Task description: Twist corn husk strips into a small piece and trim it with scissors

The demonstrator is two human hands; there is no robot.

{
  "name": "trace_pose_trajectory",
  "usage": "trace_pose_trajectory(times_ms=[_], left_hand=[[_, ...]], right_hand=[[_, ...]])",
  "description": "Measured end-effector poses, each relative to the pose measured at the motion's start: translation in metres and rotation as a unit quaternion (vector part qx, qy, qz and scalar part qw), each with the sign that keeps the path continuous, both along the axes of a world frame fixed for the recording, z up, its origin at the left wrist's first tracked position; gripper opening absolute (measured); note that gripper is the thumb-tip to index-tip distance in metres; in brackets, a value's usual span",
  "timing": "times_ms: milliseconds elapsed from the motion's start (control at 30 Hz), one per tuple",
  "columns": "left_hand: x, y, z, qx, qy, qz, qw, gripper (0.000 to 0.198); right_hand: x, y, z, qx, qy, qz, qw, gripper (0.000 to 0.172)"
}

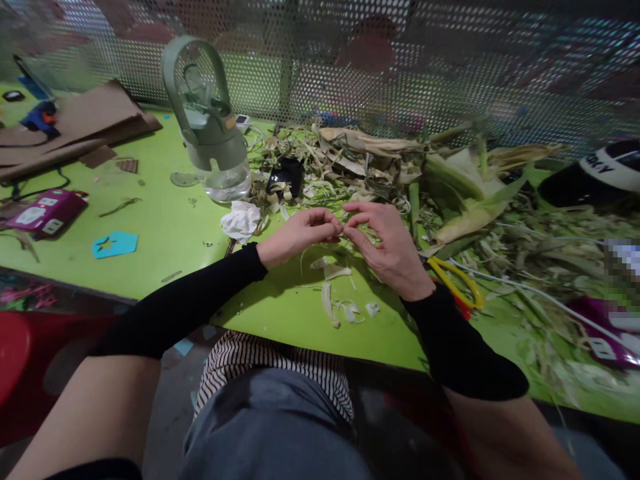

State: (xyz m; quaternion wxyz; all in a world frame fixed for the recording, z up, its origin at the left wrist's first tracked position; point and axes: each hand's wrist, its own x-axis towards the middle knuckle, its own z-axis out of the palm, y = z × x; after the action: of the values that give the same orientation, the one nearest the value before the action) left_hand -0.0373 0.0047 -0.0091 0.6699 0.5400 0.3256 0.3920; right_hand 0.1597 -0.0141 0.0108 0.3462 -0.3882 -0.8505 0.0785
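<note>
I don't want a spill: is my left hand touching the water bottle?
Apart. The head view shows green tabletop between your left hand and the water bottle.

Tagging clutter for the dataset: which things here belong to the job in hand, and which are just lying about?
Likely in the job: left hand, right hand, pale husk scraps, husk pile; perhaps the yellow-handled tool.

Likely just lying about: bottle, crumpled tissue, blue card, purple box, brown paper.
</note>
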Motion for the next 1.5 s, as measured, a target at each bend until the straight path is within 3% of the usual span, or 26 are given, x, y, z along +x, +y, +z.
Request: trace_pose_trajectory(times_ms=[100,300,500,633,833,1100,1267,1500], left_hand=[[-0.001,0.001,0.001,0.022,0.018,-0.006,1.000,0.007],[0.007,-0.005,0.001,0.072,0.065,0.040,0.995,0.008],[0.006,-0.010,-0.001,0.231,0.134,0.071,0.961,0.005],[0.003,-0.008,-0.003,0.306,0.168,0.092,0.933,0.006],[0.002,-0.008,-0.006,0.349,0.159,0.096,0.919,0.007],[0.002,-0.009,-0.006,0.375,0.140,0.113,0.910,0.008],[0.002,-0.006,-0.007,0.363,0.144,0.136,0.910,0.008],[0.000,-0.007,-0.001,0.358,0.155,0.128,0.912,0.009]], right_hand=[[0.000,0.001,-0.003,-0.030,0.004,-0.002,1.000,0.016],[-0.003,0.003,-0.009,-0.107,0.087,-0.032,0.990,0.016],[-0.007,0.005,-0.012,-0.234,0.226,-0.027,0.945,0.022],[-0.006,0.008,-0.016,-0.278,0.279,-0.022,0.919,0.025],[-0.008,0.005,-0.013,-0.223,0.318,-0.048,0.920,0.039],[-0.009,-0.005,-0.011,-0.131,0.258,-0.055,0.956,0.025],[-0.006,-0.003,-0.011,-0.194,0.255,-0.029,0.947,0.023],[-0.009,-0.003,-0.005,-0.239,0.248,-0.042,0.938,0.014]])
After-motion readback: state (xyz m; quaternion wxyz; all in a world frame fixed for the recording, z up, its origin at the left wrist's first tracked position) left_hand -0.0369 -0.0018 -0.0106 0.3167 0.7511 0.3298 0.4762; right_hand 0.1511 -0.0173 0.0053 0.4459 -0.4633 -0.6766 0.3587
